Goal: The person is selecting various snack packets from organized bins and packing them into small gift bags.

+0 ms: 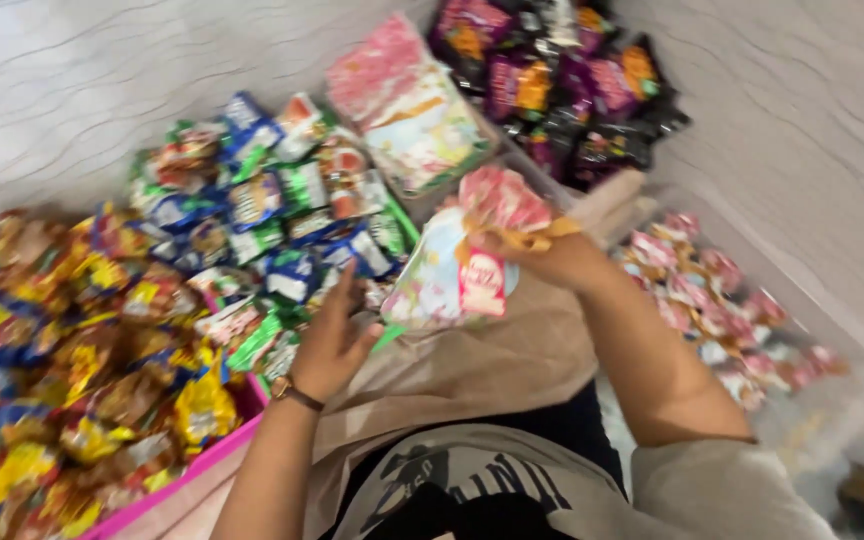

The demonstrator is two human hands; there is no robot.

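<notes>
Yellow-and-red snack packets point(72, 380), heaped in pink tray point(202, 462), far left. Blue-green packets point(262, 200), centre pile. Dark purple packets point(562, 80), top. Pink-white sweets point(712, 290), clear bin point(802, 300), right. Pastel gift bag point(452, 270), tied, centre, gripped at neck by right hand point(542, 255). Left hand point(332, 340), fingers spread, unclenched, resting on packets, holding nothing.
</notes>
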